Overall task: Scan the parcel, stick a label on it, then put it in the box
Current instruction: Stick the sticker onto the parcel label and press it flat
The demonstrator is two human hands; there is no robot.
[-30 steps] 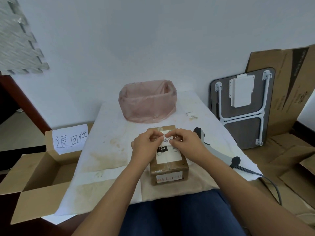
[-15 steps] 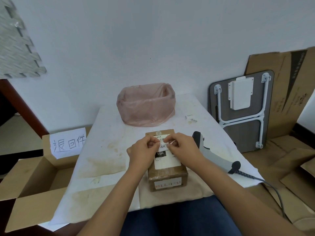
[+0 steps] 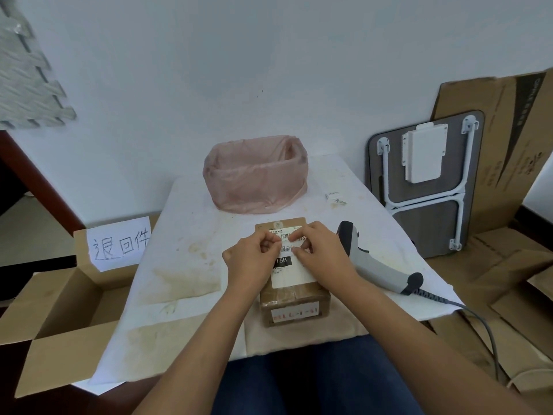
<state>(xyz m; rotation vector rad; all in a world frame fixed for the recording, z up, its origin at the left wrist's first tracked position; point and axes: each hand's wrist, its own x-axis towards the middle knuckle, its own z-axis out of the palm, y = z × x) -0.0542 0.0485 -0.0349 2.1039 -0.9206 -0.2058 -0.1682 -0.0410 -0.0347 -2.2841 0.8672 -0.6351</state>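
Note:
A small brown cardboard parcel [image 3: 294, 307] lies on the white table in front of me, with a white shipping sheet on its top. A small white handwritten label [image 3: 286, 248] sits over that sheet. My left hand [image 3: 251, 260] pinches the label's left end, and my right hand [image 3: 321, 254] pinches its right end, both resting on the parcel's top. A grey and black barcode scanner [image 3: 371, 262] lies on the table just right of the parcel. An open cardboard box [image 3: 57, 310] with a handwritten sign stands on the floor at the left.
A bin lined with a pink bag [image 3: 256, 175] stands at the table's [image 3: 185, 265] far side. A few small labels [image 3: 336, 198] lie to its right. A folded table [image 3: 425, 181] and flattened cardboard [image 3: 514, 265] lean and lie at the right. The scanner's cable [image 3: 484, 333] trails off the table.
Both hands have stayed on the parcel's top, holding the small label's ends, and have drawn slightly apart, so more of the label shows between them. The camera view has shifted a little.

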